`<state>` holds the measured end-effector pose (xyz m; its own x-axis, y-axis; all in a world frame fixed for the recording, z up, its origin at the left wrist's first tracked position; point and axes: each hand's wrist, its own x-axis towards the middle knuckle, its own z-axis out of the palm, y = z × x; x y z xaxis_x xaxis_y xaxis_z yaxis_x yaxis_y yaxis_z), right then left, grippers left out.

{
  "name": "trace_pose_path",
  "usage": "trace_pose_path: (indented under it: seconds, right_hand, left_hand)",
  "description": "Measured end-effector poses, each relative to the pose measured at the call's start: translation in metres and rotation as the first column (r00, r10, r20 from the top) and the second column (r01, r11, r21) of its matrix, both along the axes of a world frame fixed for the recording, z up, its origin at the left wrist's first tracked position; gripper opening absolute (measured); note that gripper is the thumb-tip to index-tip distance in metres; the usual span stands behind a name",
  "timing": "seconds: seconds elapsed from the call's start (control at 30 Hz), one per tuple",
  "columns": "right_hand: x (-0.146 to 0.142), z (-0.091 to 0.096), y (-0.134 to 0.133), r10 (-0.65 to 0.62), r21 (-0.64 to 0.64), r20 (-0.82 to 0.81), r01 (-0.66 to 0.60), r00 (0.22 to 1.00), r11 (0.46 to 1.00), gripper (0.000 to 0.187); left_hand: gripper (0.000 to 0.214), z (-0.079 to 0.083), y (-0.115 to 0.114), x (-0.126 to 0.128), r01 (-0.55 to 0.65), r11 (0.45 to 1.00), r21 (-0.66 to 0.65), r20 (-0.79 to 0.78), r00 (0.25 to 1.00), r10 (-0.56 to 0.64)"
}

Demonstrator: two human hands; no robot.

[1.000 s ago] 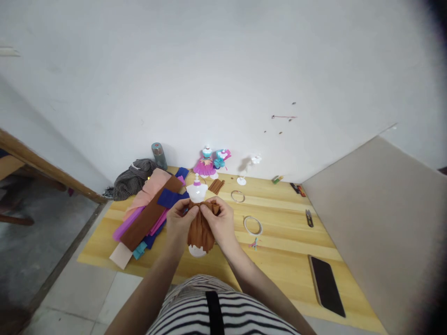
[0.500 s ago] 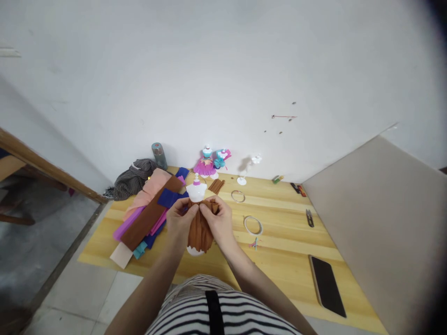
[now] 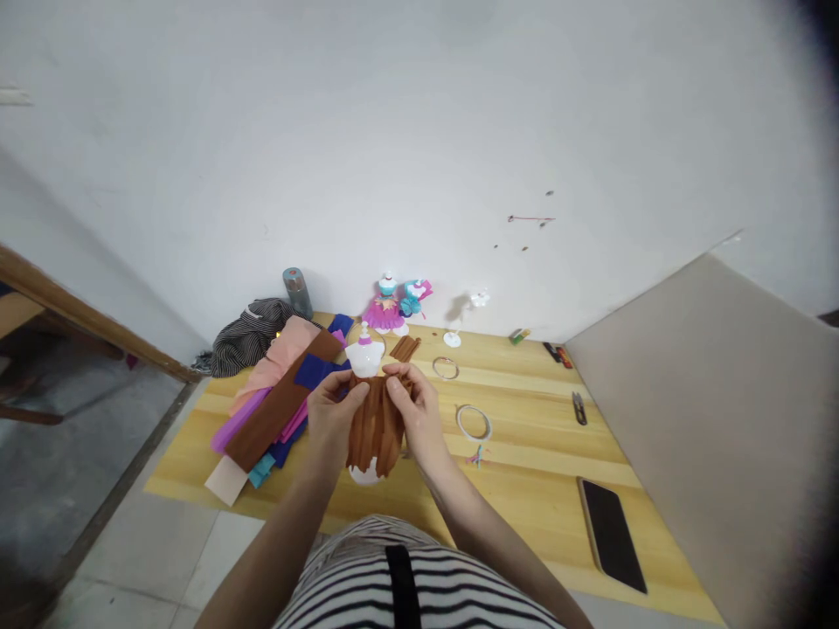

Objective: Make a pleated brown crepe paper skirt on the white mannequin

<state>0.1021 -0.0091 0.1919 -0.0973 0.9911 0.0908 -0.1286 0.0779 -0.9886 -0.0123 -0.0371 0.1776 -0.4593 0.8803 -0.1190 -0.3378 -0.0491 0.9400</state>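
Note:
A pleated piece of brown crepe paper hangs like a skirt around a small white dress-form stand with a purple neck band. My left hand pinches the paper's upper left edge between thumb and fingers. At the upper right edge, my right hand is closed on the same paper, its gathered end bunched behind the fingers. Below the paper, the stand's white base shows; its pole is hidden.
Coloured paper strips pile up on the left of the wooden table. Behind stand two dressed forms and a bare white stand. Rings of wire or tape, thread snips and a phone lie to the right.
My right hand has moved slightly right, away from my left. The brown paper is spread wider between them, with its lower edge parted over the white base.

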Motion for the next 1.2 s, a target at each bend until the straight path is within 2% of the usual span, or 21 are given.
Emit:
trace_pose_path:
  seconds: [0.17, 0.23, 0.3, 0.5, 0.67, 0.97, 1.2]
  right_hand:
    - [-0.008, 0.0, -0.003, -0.018, 0.053, 0.095, 0.013, 0.995, 0.999, 0.042]
    - [-0.008, -0.002, -0.002, -0.02, 0.038, 0.099, 0.017, 0.995, 0.999, 0.045]
    - [-0.007, -0.004, 0.0, -0.027, 0.006, 0.073, 0.026, 0.997, 1.0, 0.041]
    - [-0.003, -0.001, 0.003, 0.012, -0.074, 0.034, -0.01, 0.999, 0.997, 0.013]
    - [-0.003, 0.004, 0.001, 0.028, -0.06, 0.047, -0.025, 0.999, 0.998, 0.011]
    - [-0.001, 0.008, 0.003, 0.026, -0.068, 0.041, -0.023, 0.999, 0.997, 0.013]
    - [0.0, 0.008, 0.003, 0.028, -0.072, 0.052, -0.024, 0.998, 0.997, 0.013]
  left_hand:
    - [0.023, 0.0, 0.001, 0.003, -0.027, 1.0, -0.011, -0.036, 0.999, 0.027]
    - [0.023, 0.001, 0.0, 0.003, -0.026, 0.999, -0.021, -0.05, 0.998, 0.025]
    - [0.023, 0.003, -0.001, 0.002, -0.012, 0.999, -0.032, -0.056, 0.998, 0.01]
    - [0.024, 0.009, -0.002, 0.003, -0.01, 0.999, -0.039, -0.075, 0.997, 0.007]
    - [0.023, 0.008, 0.0, 0.004, -0.025, 0.999, -0.024, -0.063, 0.998, 0.023]
    - [0.031, 0.008, -0.006, 0.002, 0.053, 0.998, 0.027, 0.023, 0.998, -0.054]
    - [0.026, 0.007, -0.004, 0.003, 0.051, 0.998, 0.03, 0.08, 0.995, -0.053]
